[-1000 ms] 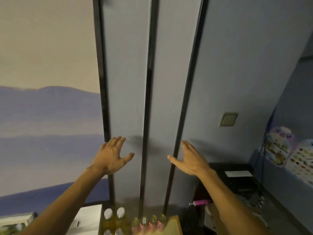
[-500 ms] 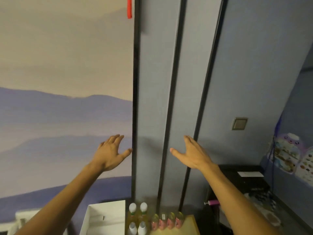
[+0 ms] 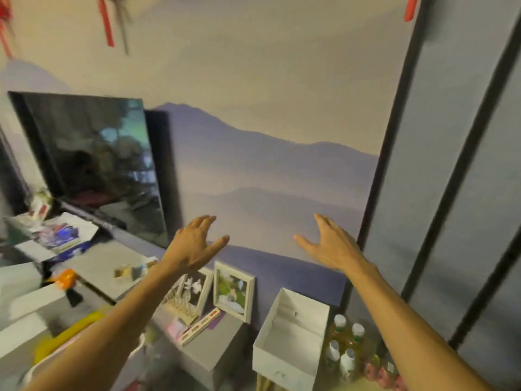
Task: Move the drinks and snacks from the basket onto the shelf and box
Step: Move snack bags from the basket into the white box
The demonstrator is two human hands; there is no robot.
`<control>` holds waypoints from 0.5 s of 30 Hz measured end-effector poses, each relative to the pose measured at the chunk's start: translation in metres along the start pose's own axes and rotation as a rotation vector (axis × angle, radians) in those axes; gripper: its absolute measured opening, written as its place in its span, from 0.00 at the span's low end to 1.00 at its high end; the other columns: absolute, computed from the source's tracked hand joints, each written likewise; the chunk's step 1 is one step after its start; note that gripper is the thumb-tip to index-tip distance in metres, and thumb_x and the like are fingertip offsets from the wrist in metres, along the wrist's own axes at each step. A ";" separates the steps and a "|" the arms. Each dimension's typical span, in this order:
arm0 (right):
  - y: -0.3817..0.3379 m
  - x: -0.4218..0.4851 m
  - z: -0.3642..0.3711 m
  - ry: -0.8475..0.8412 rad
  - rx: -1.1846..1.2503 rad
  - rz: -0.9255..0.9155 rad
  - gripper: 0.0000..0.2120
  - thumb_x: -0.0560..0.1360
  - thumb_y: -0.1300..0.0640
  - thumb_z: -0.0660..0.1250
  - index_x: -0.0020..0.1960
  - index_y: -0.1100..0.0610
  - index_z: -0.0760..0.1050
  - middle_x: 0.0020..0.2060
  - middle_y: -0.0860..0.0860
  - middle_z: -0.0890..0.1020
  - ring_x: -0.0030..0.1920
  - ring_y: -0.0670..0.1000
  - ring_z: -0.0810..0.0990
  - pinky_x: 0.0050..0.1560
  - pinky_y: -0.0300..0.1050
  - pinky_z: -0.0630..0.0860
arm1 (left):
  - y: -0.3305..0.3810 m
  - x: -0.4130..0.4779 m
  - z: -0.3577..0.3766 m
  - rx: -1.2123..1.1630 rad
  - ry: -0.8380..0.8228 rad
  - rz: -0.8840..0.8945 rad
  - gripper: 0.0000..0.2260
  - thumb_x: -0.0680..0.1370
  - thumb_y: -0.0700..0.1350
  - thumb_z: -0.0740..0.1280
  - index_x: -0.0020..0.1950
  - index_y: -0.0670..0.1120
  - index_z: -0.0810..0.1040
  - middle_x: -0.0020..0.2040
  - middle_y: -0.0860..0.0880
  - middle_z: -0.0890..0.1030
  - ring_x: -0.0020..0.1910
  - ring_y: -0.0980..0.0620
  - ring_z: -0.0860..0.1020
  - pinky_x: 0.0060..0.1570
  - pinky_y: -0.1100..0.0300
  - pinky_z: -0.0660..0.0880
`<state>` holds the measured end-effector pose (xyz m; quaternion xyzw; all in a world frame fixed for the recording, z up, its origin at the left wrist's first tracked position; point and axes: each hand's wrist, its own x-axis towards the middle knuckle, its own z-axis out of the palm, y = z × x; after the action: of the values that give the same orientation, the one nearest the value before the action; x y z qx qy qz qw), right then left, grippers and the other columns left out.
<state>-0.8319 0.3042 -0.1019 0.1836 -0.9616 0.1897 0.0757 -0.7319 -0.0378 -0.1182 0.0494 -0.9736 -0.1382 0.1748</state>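
Observation:
My left hand (image 3: 194, 245) and my right hand (image 3: 331, 245) are raised in front of the wall, both with fingers spread and holding nothing. Below my right arm stands a white open box (image 3: 293, 334), which looks empty. Right of it are several yellow drink bottles with white caps (image 3: 342, 347), and small pink bottles (image 3: 379, 372) sit at the bottom edge. Yellow packets (image 3: 70, 331) lie under my left forearm at the lower left; whether they are in a basket I cannot tell.
A dark TV (image 3: 93, 162) stands at the left on a grey cabinet (image 3: 112, 263) cluttered with papers. Two framed photos (image 3: 232, 290) lean against the mountain-mural wall. Grey panels with black strips (image 3: 451, 193) fill the right.
The view has swung left: the wall panels slid right, and the TV, cabinet and photo frames came into sight. Both hands stay raised and open in the same pose.

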 end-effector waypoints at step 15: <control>-0.346 0.050 0.180 -0.269 0.107 -0.501 0.51 0.76 0.22 0.59 0.87 0.52 0.52 0.86 0.51 0.57 0.83 0.57 0.63 0.78 0.60 0.66 | -0.286 -0.182 -0.108 0.071 0.123 -0.545 0.39 0.78 0.75 0.56 0.82 0.53 0.64 0.81 0.45 0.69 0.75 0.42 0.71 0.72 0.42 0.71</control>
<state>-0.7599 -0.0802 -0.1400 0.4425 -0.8763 0.1896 -0.0177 -0.5101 -0.3120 -0.1620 0.3236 -0.9163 -0.1427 0.1881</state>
